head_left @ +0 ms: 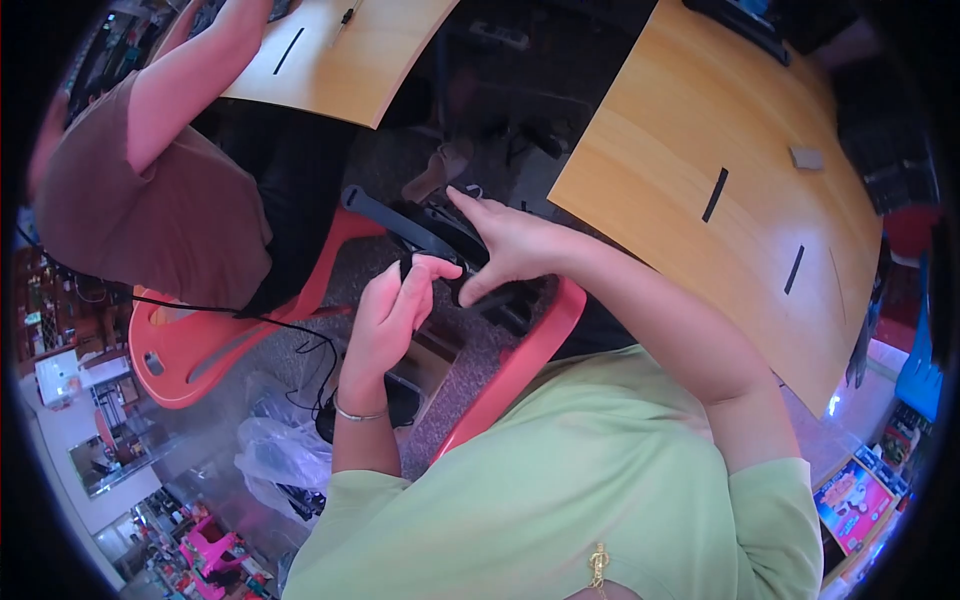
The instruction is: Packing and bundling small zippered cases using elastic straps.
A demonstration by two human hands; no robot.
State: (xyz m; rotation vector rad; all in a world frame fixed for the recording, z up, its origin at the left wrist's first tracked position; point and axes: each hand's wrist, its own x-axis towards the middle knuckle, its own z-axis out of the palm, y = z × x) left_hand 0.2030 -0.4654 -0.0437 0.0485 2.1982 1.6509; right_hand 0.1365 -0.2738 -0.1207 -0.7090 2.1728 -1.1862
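My left hand (395, 305), with a thin bracelet at the wrist, has its fingers curled closed round part of a black strap, mostly hidden by the hand. Its index finger points toward my right hand. My right hand (510, 243) is open, thumb and fingers spread apart, beside the dark thing between the hands. A dark grey band (395, 218) with a rounded end and a hole sticks out there toward the upper left. Against the dark background I cannot make out the rest of it, nor whether my right hand touches it.
On the left a person in a brown top (160, 220) sits on an orange-red chair (180, 365). Wooden tabletops (690, 130) with black slots stand ahead and right. A red chair edge (525, 365), a black cable (225, 312) and a clear plastic bag (280, 455) are near.
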